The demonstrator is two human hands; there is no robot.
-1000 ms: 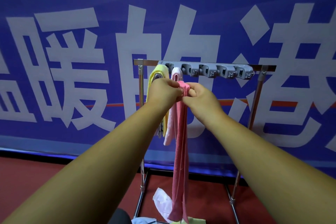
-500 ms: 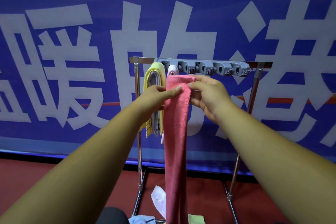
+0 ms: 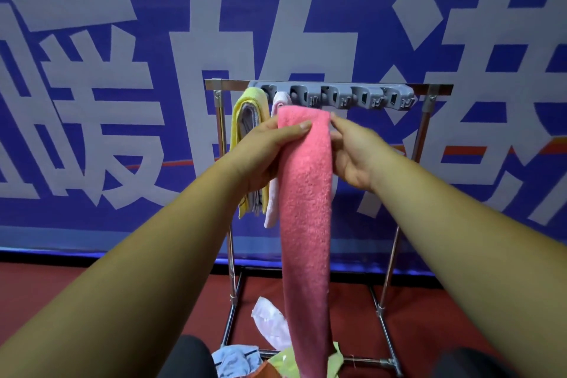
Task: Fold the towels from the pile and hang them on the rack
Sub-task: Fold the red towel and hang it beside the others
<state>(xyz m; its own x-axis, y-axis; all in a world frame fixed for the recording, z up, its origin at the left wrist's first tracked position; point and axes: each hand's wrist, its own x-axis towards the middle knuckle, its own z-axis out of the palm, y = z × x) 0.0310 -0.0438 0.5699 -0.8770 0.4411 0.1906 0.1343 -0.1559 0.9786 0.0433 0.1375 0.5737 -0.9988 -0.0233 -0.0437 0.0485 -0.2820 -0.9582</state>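
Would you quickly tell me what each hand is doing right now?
Left hand: closed on the pink towel, thumb pinching its top edge.
Right hand: gripping the same towel's right edge.

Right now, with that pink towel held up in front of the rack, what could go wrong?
The pink towel is pinched only at its top edge by the left hand and right hand, so its long fold could slip open. It hangs right in front of the pale pink towel and yellow towel already on the rack, and might knock them off. Its lower end dangles into the pile and could snag.
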